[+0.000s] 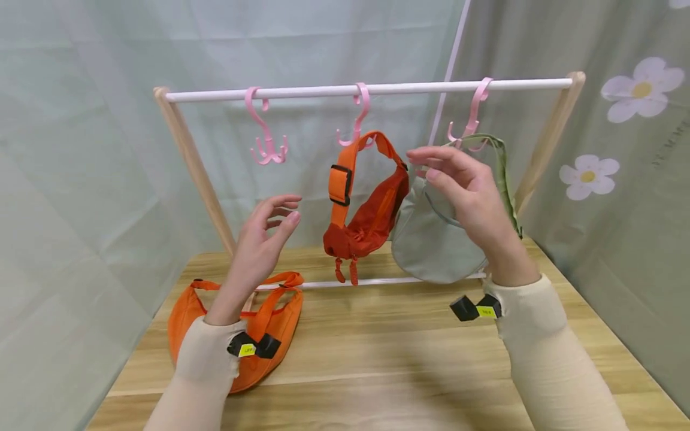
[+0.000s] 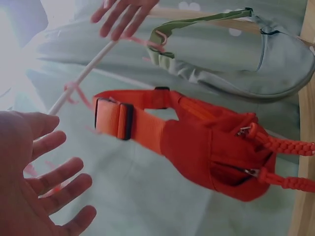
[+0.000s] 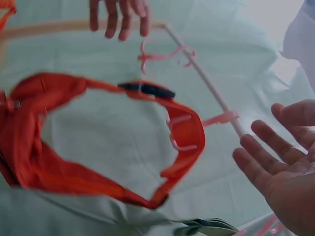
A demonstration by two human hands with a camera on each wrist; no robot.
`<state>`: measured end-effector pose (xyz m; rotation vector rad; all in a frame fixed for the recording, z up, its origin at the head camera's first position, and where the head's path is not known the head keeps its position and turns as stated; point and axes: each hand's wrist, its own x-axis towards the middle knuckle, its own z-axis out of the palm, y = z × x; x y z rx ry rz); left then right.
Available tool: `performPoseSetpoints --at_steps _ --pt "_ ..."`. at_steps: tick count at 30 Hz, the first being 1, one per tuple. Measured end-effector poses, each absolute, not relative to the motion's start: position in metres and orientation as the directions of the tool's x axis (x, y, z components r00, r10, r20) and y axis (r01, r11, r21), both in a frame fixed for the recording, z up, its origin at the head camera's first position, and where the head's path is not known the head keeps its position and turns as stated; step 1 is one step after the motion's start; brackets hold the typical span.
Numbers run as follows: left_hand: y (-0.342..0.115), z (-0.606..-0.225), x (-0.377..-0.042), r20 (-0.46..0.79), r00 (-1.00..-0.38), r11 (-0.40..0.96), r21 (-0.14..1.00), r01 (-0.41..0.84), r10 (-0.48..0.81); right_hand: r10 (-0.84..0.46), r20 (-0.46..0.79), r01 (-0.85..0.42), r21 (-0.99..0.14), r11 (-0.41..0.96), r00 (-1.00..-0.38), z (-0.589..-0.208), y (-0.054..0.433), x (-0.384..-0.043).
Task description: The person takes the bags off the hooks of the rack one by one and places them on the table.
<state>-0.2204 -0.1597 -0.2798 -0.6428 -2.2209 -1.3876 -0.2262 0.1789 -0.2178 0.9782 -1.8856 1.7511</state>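
A red-orange sling bag (image 1: pixel 369 221) hangs by its wide buckled strap from the middle pink hook (image 1: pixel 363 108), two braided zipper pulls dangling below. To its left my left hand (image 1: pixel 259 236) is raised, fingers loosely bent and apart from the bag. My right hand (image 1: pixel 466 188) is up on the other side, in front of a sage-green bag (image 1: pixel 436 239) that it partly covers in the head view. That bag hangs from the right pink hook (image 1: pixel 475 108). Both wrist views show spread fingers with nothing in them, beside the red-orange bag (image 2: pixel 211 152).
A white rod (image 1: pixel 312 91) on wooden side posts (image 1: pixel 191 155) carries the hooks. The left pink hook (image 1: pixel 264 134) bears no bag. On the wooden table (image 1: pixel 345 359), an orange bag (image 1: pixel 183 317) lies at the left, partly behind my left forearm. Pale curtains surround the rack.
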Motion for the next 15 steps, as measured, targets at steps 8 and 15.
performPoseSetpoints --at_steps 8,15 --pt "-0.144 -0.258 -0.232 0.605 -0.769 0.462 0.633 0.622 0.206 -0.186 0.796 -0.815 -0.576 0.057 -0.576 -0.174 0.173 -0.245" --pt "-0.133 -0.252 -0.240 0.590 -0.768 0.468 0.621 0.628 0.248 -0.263 0.790 -0.821 -0.464 0.333 -0.553 -0.147 0.162 -0.253"
